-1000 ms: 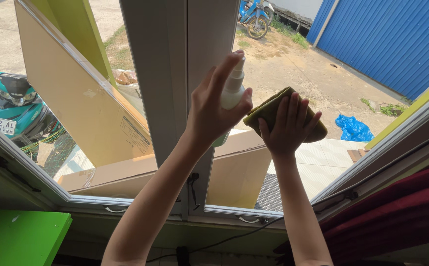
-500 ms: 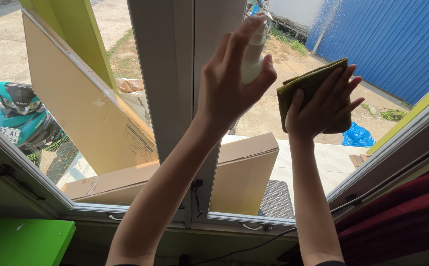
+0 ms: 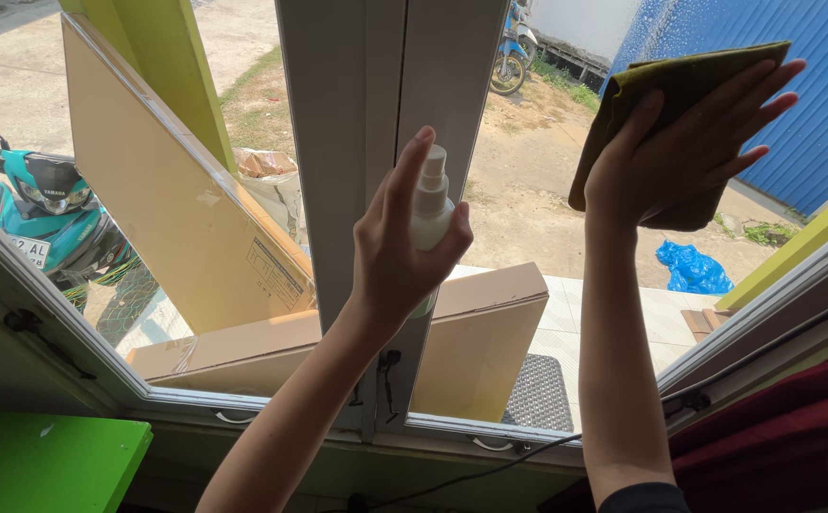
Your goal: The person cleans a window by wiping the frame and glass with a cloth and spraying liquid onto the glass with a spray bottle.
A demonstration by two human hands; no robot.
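Observation:
My left hand (image 3: pixel 397 255) grips a small white spray bottle (image 3: pixel 429 207), index finger up beside its nozzle, held in front of the white centre post of the window (image 3: pixel 376 133). My right hand (image 3: pixel 682 147) presses an olive-green cloth (image 3: pixel 663 90) flat against the right window pane (image 3: pixel 547 190), high near the top right. Fine spray droplets speckle the glass above and left of the cloth.
Outside stand large cardboard boxes (image 3: pixel 195 228), a teal motor scooter (image 3: pixel 48 214), a blue bag (image 3: pixel 691 269) and a blue corrugated wall (image 3: pixel 813 114). Inside, a green surface (image 3: pixel 43 465) lies at lower left, a dark red curtain (image 3: pixel 784 427) at lower right, and a cable along the sill.
My right hand slid the cloth up and to the right across the pane. My left hand rose with the bottle, then dropped lower in front of the post.

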